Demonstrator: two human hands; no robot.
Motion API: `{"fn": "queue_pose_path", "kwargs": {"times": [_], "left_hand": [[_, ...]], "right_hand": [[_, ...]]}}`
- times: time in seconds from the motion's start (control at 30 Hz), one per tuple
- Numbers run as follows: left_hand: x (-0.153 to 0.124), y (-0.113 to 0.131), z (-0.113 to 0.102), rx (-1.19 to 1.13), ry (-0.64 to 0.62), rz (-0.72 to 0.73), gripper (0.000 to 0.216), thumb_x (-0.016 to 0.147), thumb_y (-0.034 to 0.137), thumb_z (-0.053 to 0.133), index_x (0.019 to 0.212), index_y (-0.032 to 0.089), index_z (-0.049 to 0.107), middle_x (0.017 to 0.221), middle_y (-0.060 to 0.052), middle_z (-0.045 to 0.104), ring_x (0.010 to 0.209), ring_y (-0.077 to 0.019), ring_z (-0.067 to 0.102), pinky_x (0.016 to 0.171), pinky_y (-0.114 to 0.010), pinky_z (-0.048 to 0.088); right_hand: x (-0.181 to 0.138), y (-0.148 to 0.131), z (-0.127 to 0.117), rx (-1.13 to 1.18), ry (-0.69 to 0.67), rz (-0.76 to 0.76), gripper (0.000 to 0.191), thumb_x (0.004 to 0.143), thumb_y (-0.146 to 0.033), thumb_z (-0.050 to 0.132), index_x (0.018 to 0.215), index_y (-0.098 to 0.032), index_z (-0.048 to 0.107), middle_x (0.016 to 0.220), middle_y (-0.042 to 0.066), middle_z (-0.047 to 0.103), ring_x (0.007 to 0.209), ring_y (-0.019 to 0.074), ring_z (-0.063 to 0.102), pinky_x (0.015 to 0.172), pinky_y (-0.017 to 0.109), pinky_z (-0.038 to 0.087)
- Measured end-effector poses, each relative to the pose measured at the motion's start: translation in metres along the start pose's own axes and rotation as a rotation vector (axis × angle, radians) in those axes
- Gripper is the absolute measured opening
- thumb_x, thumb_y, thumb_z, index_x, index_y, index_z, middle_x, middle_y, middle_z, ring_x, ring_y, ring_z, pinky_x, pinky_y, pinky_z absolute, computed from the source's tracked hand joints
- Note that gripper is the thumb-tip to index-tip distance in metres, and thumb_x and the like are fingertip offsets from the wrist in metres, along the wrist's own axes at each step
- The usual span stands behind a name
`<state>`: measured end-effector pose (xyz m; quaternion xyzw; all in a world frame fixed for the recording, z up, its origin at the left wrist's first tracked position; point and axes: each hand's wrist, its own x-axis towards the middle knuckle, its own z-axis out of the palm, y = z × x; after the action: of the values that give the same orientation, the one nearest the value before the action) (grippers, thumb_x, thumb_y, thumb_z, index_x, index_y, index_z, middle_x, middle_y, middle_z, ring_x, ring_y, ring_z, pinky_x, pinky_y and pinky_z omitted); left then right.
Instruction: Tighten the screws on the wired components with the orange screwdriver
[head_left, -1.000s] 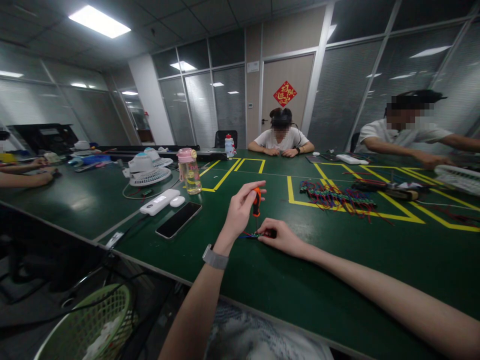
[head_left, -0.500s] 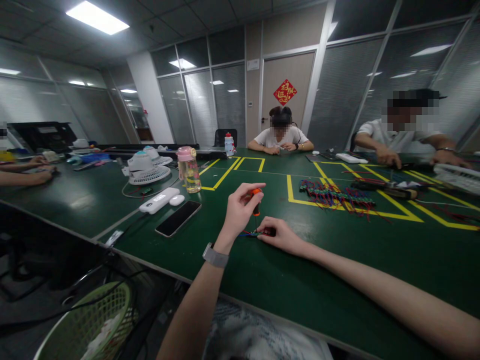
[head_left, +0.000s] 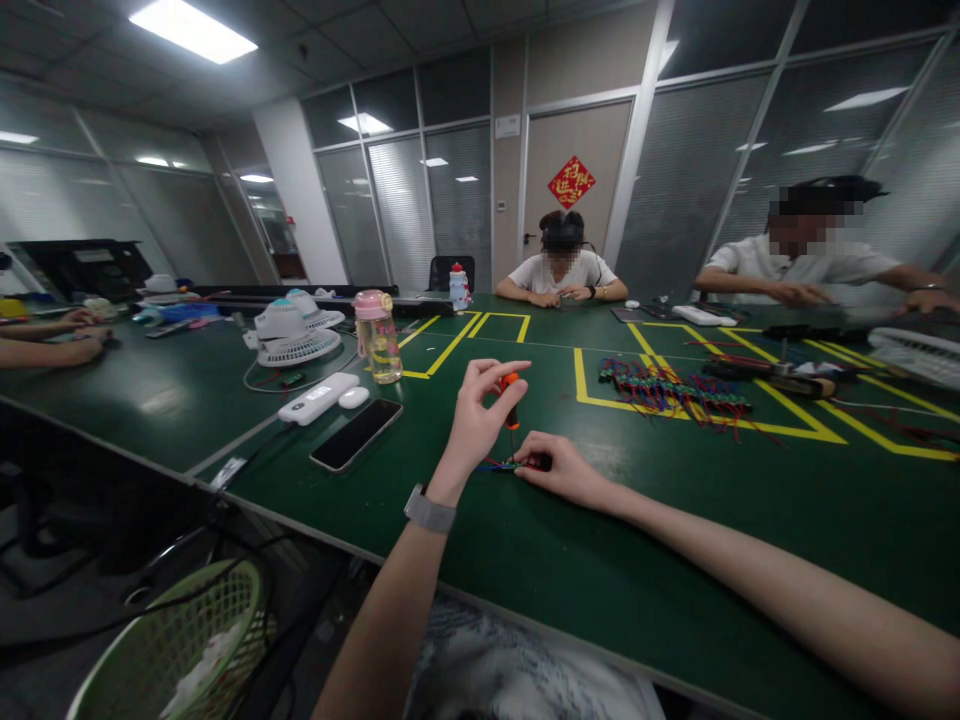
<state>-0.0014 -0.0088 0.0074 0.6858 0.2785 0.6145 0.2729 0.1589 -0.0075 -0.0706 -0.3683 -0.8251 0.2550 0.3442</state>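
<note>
Steadying the small green circuit board with red and blue wires (head_left: 508, 465) against the dark green tabletop (head_left: 570, 580) probably matters most, since so light a piece could twist under a turning tool. The slim screwdriver with an orange-and-black handle (head_left: 513, 416) should do best with its shaft upright, turned in small strokes under mild pressure; whether its tip touches the board is too small to tell. The board lies on the table at the fingertips of the right hand (head_left: 559, 472), whose thumb and forefinger pinch its right end, the wires trailing leftward. Above it, the left hand (head_left: 477, 408) grips the handle between thumb and fingers, one finger stretched past its top. Farther off to the right lies a row of similar wired boards (head_left: 675, 390) among yellow tape lines (head_left: 580, 378).
</note>
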Motion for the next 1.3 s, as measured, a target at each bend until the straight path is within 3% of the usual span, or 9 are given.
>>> {"fn": "queue_pose_path", "kwargs": {"times": [0.13, 0.3, 0.47, 0.6, 0.77, 0.93, 1.1, 1.2, 1.3], "left_hand": [[-0.0002, 0.0007, 0.0013, -0.184, -0.1, -0.064, 0.032, 0.089, 0.03, 0.047, 0.116, 0.02, 0.06, 0.106, -0.008, 0.06, 0.088, -0.0145, 0.06, 0.074, -0.027, 0.051], [-0.0005, -0.0019, 0.0004, -0.002, 0.003, 0.004, 0.024, 0.079, 0.031, 0.063, 0.1, 0.021, 0.069, 0.101, -0.006, 0.057, 0.088, -0.014, 0.057, 0.073, -0.023, 0.049], [-0.0001, -0.0014, 0.0006, -0.176, -0.092, -0.063, 0.033, 0.089, 0.031, 0.046, 0.118, 0.021, 0.059, 0.111, -0.008, 0.059, 0.091, -0.0157, 0.061, 0.076, -0.029, 0.052], [-0.0009, -0.0008, 0.0009, -0.063, -0.066, -0.029, 0.029, 0.082, 0.031, 0.059, 0.108, 0.021, 0.065, 0.099, -0.006, 0.06, 0.087, -0.015, 0.059, 0.074, -0.026, 0.051], [-0.0008, -0.0013, 0.0011, -0.122, -0.091, -0.032, 0.031, 0.089, 0.032, 0.048, 0.116, 0.023, 0.061, 0.117, -0.008, 0.055, 0.099, -0.0168, 0.058, 0.079, -0.028, 0.051], [-0.0006, -0.003, 0.0005, -0.042, -0.018, -0.005, 0.027, 0.08, 0.031, 0.062, 0.105, 0.021, 0.066, 0.097, -0.006, 0.06, 0.087, -0.015, 0.059, 0.075, -0.026, 0.051], [-0.0002, 0.0001, -0.001, -0.093, -0.088, -0.005, 0.028, 0.087, 0.032, 0.052, 0.11, 0.024, 0.065, 0.12, -0.007, 0.054, 0.103, -0.0178, 0.057, 0.082, -0.028, 0.049], [-0.0004, 0.0002, 0.0, -0.215, -0.136, -0.069, 0.033, 0.089, 0.031, 0.048, 0.119, 0.022, 0.059, 0.109, -0.008, 0.061, 0.089, -0.0158, 0.061, 0.075, -0.029, 0.052], [-0.0006, -0.0006, -0.0001, -0.092, -0.069, -0.044, 0.029, 0.081, 0.031, 0.061, 0.107, 0.02, 0.066, 0.097, -0.006, 0.061, 0.082, -0.0134, 0.059, 0.071, -0.025, 0.05]], "right_hand": [[0.0001, -0.0009, 0.0001, 0.013, 0.002, 0.012, 0.008, 0.075, -0.019, 0.063, 0.081, -0.015, 0.067, 0.078, 0.002, 0.059, 0.065, 0.0115, 0.054, 0.061, 0.025, 0.044], [0.0002, -0.0003, 0.0004, 0.002, -0.003, 0.01, 0.008, 0.075, -0.018, 0.063, 0.081, -0.015, 0.067, 0.077, 0.002, 0.059, 0.065, 0.011, 0.052, 0.06, 0.024, 0.044], [0.0, 0.0017, 0.001, -0.01, 0.013, -0.005, 0.008, 0.075, -0.019, 0.063, 0.081, -0.016, 0.067, 0.077, 0.002, 0.059, 0.065, 0.011, 0.052, 0.06, 0.024, 0.044], [-0.0001, 0.001, 0.0007, 0.011, 0.006, 0.003, 0.008, 0.074, -0.018, 0.063, 0.081, -0.016, 0.067, 0.077, 0.002, 0.059, 0.065, 0.0111, 0.053, 0.06, 0.024, 0.044], [0.0002, -0.0002, 0.0008, 0.01, 0.008, 0.009, 0.008, 0.074, -0.019, 0.063, 0.08, -0.016, 0.067, 0.078, 0.002, 0.059, 0.065, 0.0117, 0.053, 0.06, 0.025, 0.044], [0.0002, 0.0, 0.0007, 0.015, 0.002, 0.009, 0.008, 0.074, -0.018, 0.063, 0.081, -0.016, 0.067, 0.079, 0.002, 0.059, 0.065, 0.0115, 0.053, 0.061, 0.025, 0.044], [-0.0001, -0.0001, 0.0003, 0.008, 0.004, 0.006, 0.008, 0.075, -0.018, 0.063, 0.081, -0.015, 0.067, 0.079, 0.003, 0.059, 0.066, 0.0116, 0.053, 0.061, 0.025, 0.044], [-0.0002, -0.0006, 0.0001, 0.005, 0.0, 0.01, 0.009, 0.074, -0.018, 0.063, 0.082, -0.015, 0.067, 0.08, 0.003, 0.059, 0.066, 0.0116, 0.053, 0.062, 0.025, 0.044], [-0.0002, -0.0008, -0.0001, 0.007, -0.004, 0.012, 0.009, 0.075, -0.018, 0.063, 0.082, -0.015, 0.067, 0.079, 0.002, 0.059, 0.065, 0.0112, 0.052, 0.061, 0.024, 0.044]]}}
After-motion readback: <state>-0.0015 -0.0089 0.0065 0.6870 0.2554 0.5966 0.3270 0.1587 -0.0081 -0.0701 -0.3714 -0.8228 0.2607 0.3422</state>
